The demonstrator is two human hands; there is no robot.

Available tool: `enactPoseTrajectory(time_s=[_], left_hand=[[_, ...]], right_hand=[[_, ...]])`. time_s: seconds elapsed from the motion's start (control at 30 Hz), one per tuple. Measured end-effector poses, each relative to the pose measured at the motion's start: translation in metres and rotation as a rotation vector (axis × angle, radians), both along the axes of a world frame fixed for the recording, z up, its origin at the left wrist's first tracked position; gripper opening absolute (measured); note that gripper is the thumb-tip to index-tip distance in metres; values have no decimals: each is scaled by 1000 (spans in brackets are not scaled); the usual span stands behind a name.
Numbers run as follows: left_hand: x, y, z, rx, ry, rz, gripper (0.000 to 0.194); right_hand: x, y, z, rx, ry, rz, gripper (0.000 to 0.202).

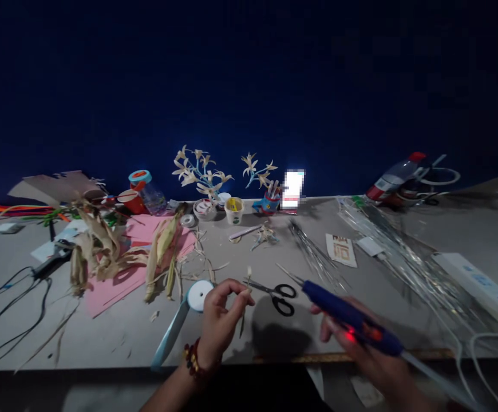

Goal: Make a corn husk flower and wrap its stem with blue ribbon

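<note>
My left hand (pixel 222 315), a beaded bracelet on its wrist, pinches a thin pale strip (pixel 249 274) that looks like corn husk; one end stands up above the fingertips. In my right hand (pixel 367 350) is a blue hot glue gun (pixel 347 312), its nozzle pointing left and a red light glowing on its side. A translucent glue stick (pixel 433 375) sticks out of its back. Between the hands, black-handled scissors (pixel 282 297) lie on the table. Just left of my left hand is a white spool (pixel 198 296) with light blue ribbon (pixel 172 335) trailing off it.
Dried corn husks (pixel 103 252) lie on pink paper (pixel 118 289) at left, near black cables (pixel 45 303). Husk flowers (pixel 201 171), a small tub (pixel 234 212) and a bright phone screen (pixel 292 189) line the back. Wires (pixel 317 252) and a power strip (pixel 481 283) are at right.
</note>
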State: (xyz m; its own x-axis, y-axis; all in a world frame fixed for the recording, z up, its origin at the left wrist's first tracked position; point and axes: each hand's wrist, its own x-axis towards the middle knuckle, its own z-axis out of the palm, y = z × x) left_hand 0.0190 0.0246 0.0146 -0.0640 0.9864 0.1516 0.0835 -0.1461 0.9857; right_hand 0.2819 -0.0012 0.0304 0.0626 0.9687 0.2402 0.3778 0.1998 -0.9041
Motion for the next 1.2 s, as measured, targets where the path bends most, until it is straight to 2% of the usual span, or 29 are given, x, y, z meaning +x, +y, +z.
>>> enactPoseTrajectory(time_s=[0.1,0.23,0.37,0.53,1.0,1.2], left_hand=[[1,-3,3,-14,-50,-5,24],[0,-7,5,-28,-127,-18,24],[-1,-9,4,-56,-209,-35,24],[0,-9,3,-91,-291,-48,21],[2,-10,5,-124,-418,-86,20],[2,-11,5,-118,-417,-91,17]], right_hand=[[-25,-3,-4,97,-97,141,25],[-38,3,-8,235,-255,218,24],[-47,6,-6,309,-277,218,21],[-55,5,3,277,-246,250,11],[-59,6,6,274,-253,227,19],[-57,4,3,310,-300,162,17]])
